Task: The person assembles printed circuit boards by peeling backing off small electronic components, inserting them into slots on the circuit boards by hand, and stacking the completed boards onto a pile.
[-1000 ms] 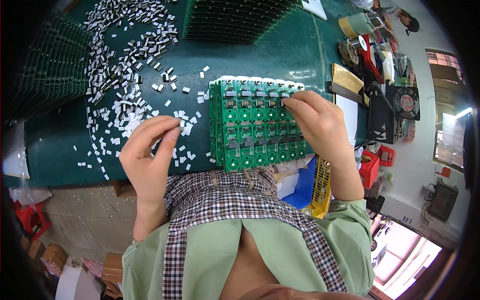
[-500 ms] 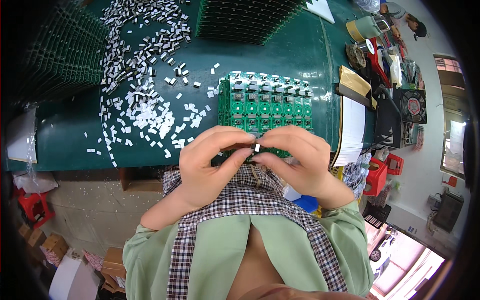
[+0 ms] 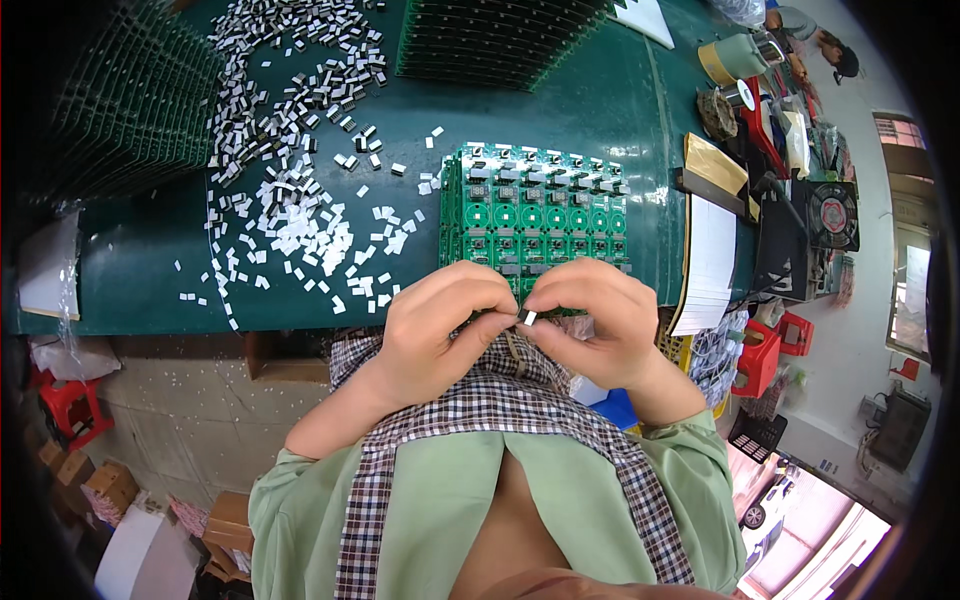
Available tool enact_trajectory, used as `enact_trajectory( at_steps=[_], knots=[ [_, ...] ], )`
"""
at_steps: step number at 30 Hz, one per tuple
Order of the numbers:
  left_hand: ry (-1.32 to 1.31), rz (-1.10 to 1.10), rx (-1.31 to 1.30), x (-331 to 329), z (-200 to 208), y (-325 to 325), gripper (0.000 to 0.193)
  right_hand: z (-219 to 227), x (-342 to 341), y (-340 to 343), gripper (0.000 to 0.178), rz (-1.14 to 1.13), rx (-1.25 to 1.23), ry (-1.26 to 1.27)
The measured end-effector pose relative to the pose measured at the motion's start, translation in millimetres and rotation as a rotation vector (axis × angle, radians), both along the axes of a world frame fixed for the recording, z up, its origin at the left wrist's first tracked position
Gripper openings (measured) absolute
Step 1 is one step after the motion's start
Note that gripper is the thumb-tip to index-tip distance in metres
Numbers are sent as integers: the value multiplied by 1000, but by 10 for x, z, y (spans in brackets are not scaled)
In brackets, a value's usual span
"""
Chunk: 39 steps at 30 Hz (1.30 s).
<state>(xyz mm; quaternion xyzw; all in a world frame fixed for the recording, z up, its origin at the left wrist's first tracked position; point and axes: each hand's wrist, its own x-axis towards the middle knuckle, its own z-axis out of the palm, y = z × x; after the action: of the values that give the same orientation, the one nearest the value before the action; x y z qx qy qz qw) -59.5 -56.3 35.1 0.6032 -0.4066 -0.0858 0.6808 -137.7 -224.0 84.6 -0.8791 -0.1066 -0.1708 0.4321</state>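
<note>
Over the near edge of the bench, both my hands meet fingertip to fingertip. A small white-faced electronic component (image 3: pixel 529 318) sits between them. My right hand (image 3: pixel 600 315) pinches it with thumb and forefinger. My left hand (image 3: pixel 450 318) is also closed in a pinch, its fingertips against the component's dark left side; the fingers hide most of this contact. Just beyond the hands lies a stack of green circuit boards (image 3: pixel 540 218), with rows of small displays, round outlines and dark parts. The hands cover part of its near edge.
Left on the green bench (image 3: pixel 600 110) spread loose white-and-black components (image 3: pixel 300 110) and small white pieces (image 3: pixel 310 235). Racked boards (image 3: pixel 140 90) stand far left, more boards (image 3: pixel 500 40) at the back. Rightward are white sheets (image 3: pixel 705 260), a flask (image 3: pixel 735 58), a fan (image 3: pixel 832 212) and another person (image 3: pixel 825 50).
Both hands have drawn slightly nearer to me, bringing the component off the board stack's near edge. The fingertips have come closer together around it.
</note>
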Motion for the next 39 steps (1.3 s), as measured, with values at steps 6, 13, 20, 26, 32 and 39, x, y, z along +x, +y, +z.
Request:
enact_trajectory(
  at_steps=[6, 13, 20, 26, 32, 39],
  knots=[
    [-34, -29, 28, -29, 4, -3, 18, 38, 71, -87, 22, 208, 220, 239],
    [-213, 95, 33, -34, -2, -45, 26, 65, -109, -12, 21, -49, -200, -30],
    [-359, 172, 34, 36, 38, -136, 20, 52, -34, -77, 21, -83, -121, -63],
    [-310, 358, 333, 383, 57, 13, 14, 16, 74, -600, 17, -307, -396, -39],
    [-564, 470, 760, 787, -255, -47, 10, 21, 116, -750, 18, -235, -649, 39],
    [-413, 443, 733, 774, -240, -1, 12, 40, 162, -763, 21, -188, -724, 27]
  ],
)
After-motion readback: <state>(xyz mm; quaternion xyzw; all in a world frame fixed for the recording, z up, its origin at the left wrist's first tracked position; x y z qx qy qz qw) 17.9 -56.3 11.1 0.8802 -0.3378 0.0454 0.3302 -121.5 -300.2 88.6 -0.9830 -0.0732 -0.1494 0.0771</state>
